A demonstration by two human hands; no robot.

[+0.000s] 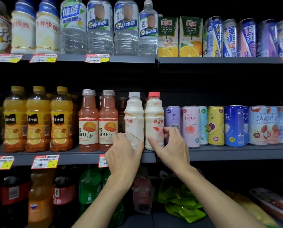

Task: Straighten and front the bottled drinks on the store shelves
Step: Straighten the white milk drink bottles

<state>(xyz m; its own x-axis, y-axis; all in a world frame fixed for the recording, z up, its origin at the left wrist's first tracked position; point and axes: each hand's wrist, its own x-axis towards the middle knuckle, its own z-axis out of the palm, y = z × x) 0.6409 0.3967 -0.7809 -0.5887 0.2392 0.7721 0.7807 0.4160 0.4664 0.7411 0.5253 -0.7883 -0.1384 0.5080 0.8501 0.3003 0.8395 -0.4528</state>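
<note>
Two milky white bottles stand side by side at the front of the middle shelf (219, 153). My left hand (123, 154) grips the lower part of the white-capped bottle (134, 117), whose label is turned partly sideways. My right hand (170, 146) holds the base of the red-capped bottle (153, 116) between thumb and fingers. Both bottles are upright. To their left stand two pink grapefruit drink bottles (89, 122) and three orange juice bottles (38, 120).
Slim cans (190, 127) stand right of the red-capped bottle, close to my right hand. The top shelf holds water bottles (126, 28), juice cartons (190, 37) and tall cans. Below are large soda bottles (63, 193) and green packets (181, 203). Price tags hang on the shelf edges.
</note>
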